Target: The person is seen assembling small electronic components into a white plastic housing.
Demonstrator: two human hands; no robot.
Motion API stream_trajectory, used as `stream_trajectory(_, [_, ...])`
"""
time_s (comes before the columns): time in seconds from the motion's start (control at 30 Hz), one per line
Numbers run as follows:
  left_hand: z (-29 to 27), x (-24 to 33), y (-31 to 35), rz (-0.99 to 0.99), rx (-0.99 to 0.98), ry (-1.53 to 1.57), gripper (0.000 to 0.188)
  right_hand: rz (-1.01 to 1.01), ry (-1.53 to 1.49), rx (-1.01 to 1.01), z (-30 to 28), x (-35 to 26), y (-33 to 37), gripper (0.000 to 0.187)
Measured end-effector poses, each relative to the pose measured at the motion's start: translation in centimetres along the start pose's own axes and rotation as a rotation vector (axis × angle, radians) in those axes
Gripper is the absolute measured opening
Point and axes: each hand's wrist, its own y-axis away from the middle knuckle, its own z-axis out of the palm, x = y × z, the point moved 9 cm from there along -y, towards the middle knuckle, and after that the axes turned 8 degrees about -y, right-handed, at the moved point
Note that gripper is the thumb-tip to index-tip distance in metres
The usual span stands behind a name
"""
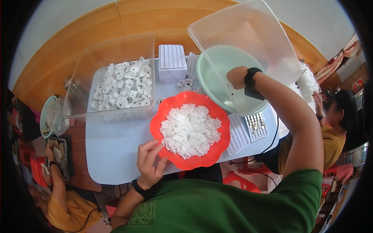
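Observation:
A red scalloped bowl (pixel 157 123) heaped with small flat white plastic pieces (pixel 190 130) stands in front of me. My left hand (pixel 150 163) is at its near-left rim, fingers bent but apart, with nothing visible in them. My right hand (pixel 237 77), a black band on its wrist, reaches far right over a pale green basin (pixel 210 72), within the outline of a clear plastic bin (pixel 260 29). Its fingers are curled downward and closed; whatever they hold is hidden. The bin appears tilted against the basin.
At left, another clear bin (pixel 72 110) holds many white round plastic parts (pixel 120 83). Stacked white trays (pixel 172 64) stand at the back. A tray of metal pieces (pixel 257 126) lies right of the bowl. Co-workers (pixel 74 207) sit at both sides; a black cable (pixel 268 149) crosses the table edge.

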Motion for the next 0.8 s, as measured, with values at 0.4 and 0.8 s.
stream_trajectory(0.4, [-1.2, 1.1, 0.5, 0.012, 0.056, 0.066, 0.034, -0.402, -1.269, 0.194, -8.1, -6.2, 19.6, 0.011])
stream_trajectory(0.8, [0.5, 6.9, -1.1, -0.11, -0.318, 0.667, 0.046, -0.676, -2.022, 0.105, 2.0, -21.8, 20.6, 0.025])
